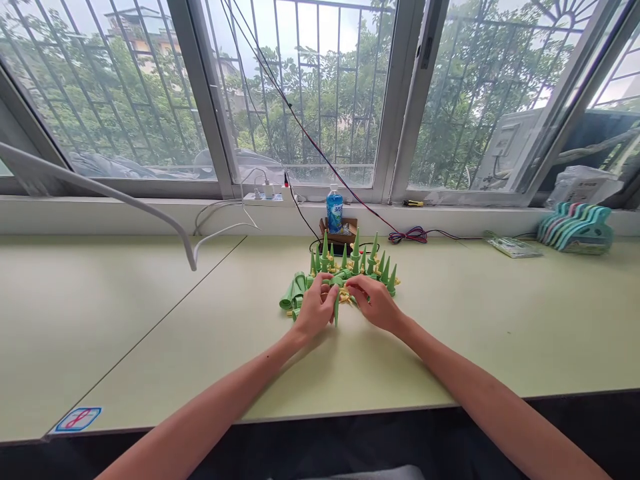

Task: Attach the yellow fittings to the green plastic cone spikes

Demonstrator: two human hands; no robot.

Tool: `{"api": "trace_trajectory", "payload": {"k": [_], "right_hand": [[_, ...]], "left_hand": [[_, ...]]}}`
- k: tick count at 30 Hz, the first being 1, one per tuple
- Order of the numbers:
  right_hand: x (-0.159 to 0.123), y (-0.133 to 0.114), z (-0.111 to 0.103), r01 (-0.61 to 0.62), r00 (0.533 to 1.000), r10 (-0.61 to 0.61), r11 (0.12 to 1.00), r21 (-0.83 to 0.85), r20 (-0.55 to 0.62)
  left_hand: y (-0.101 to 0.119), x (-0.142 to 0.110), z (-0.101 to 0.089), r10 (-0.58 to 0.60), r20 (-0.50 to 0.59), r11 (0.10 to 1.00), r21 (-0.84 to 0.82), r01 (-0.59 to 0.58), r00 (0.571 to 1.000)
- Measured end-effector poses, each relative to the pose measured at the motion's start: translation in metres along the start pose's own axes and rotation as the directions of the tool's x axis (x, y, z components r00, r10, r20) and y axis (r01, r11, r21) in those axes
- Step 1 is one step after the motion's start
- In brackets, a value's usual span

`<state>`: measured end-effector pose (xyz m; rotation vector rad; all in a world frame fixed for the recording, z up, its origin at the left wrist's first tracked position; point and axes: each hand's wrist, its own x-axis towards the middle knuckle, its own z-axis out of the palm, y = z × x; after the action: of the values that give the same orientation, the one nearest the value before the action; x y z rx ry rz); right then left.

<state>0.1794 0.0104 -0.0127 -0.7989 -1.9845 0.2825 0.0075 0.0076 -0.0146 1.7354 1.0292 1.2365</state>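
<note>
My left hand is closed around a green plastic plant-watering spike, its pointed end hanging down towards me. Facing it, my right hand has thumb and fingers pinched at a small yellow plastic valve, close to the held spike's upper end; the fingers partly hide it. Loose yellow valves lie on the table just beyond the hands. Behind them several green spikes stand point up, with yellow valves at their sides. More green hollow pieces lie on their sides left of my left hand.
A blue soap bottle and small cardboard box stand behind the spikes. A coiled cable, flat packet and bundled hangers lie to the right. A white cable hangs at left; a power strip sits on the sill.
</note>
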Motion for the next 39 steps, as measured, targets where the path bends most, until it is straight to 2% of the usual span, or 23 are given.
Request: {"api": "trace_trajectory", "payload": {"k": [15, 27, 39], "right_hand": [[-0.0010, 0.0044, -0.0002, -0.102, 0.995, 0.102, 0.995, -0.001, 0.010], [0.0008, 0.0012, -0.0025, -0.140, 0.990, 0.139, 0.990, 0.012, 0.036], [-0.0002, 0.0021, -0.0038, -0.140, 0.987, 0.139, 0.990, 0.000, 0.076]], "left_hand": [[0.0037, -0.0019, -0.0007, 0.067, -0.009, 0.987, 0.144, -0.065, 0.998], [0.0056, -0.0015, -0.0010, 0.050, -0.012, 0.991, 0.122, -0.048, 0.999], [0.0056, -0.0034, -0.0002, 0.068, -0.011, 0.984, 0.167, -0.066, 0.998]]}}
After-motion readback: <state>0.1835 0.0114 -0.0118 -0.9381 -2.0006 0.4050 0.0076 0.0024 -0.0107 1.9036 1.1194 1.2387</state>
